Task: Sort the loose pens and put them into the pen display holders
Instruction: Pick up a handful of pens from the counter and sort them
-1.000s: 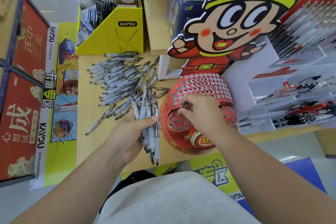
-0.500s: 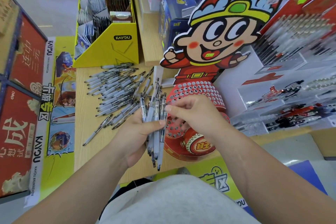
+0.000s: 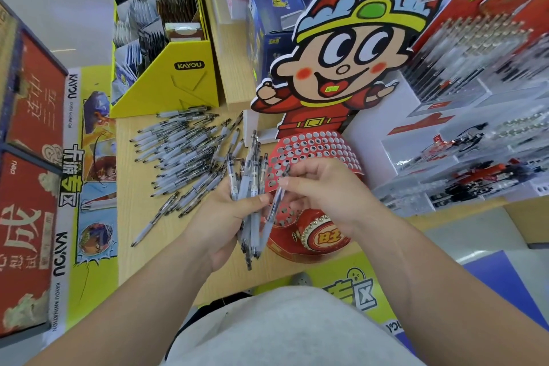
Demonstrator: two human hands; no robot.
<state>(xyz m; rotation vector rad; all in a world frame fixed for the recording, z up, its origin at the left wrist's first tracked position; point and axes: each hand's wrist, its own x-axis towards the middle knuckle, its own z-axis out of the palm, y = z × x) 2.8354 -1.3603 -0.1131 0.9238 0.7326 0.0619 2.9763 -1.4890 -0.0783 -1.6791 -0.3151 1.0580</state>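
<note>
While tight in left hand (image 3: 218, 218), pen bundle (image 3: 249, 181); alongside, single pen (image 3: 268, 224) in right hand (image 3: 325, 196) pinch.

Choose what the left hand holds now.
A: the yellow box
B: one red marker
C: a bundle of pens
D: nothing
C: the left hand grips a bundle of pens, while the right hand pinches a single pen beside it, in front of the red holder.
</note>
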